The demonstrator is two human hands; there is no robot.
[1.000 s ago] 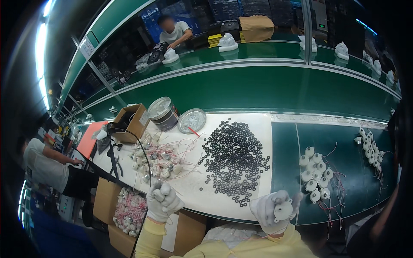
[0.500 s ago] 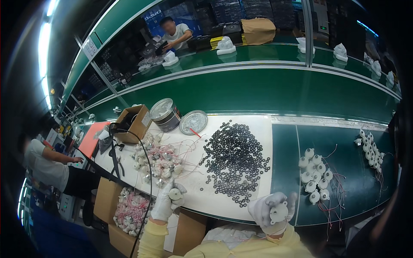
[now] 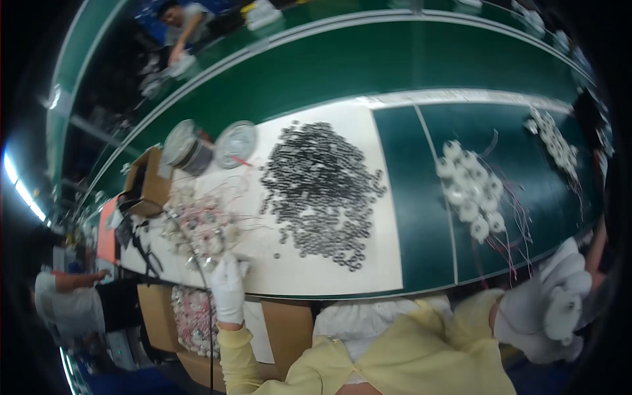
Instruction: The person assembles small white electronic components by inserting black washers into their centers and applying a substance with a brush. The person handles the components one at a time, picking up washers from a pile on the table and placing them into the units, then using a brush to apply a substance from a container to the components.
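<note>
My left hand [image 3: 228, 293], in a white glove, is at the front edge of a heap of small white motors with pink wires [image 3: 201, 224]. Its fingertips are blurred against the nearest motors, so what they grip, if anything, cannot be made out. Far to the right, past the front edge of the bench, my gloved right hand [image 3: 538, 299] grips a round white motor [image 3: 561, 316] with its flat face showing. Several similar motors with trailing red wires [image 3: 471, 191] lie in a cluster on the green surface. Between the hands spreads a pile of small black rings [image 3: 316, 191] on white sheeting.
A tin can [image 3: 187, 148], its round lid [image 3: 236, 143] and a cardboard box [image 3: 146, 181] stand at the back left. Pliers [image 3: 150, 257] lie near a black cable. Below the bench sits an open carton of motors [image 3: 192, 322]. A co-worker [image 3: 72, 296] stands at left.
The view has tilted and turned. My right hand has swung out to the right with the motor. My left hand has reached to the heap; the disc-shaped motor it held no longer shows.
</note>
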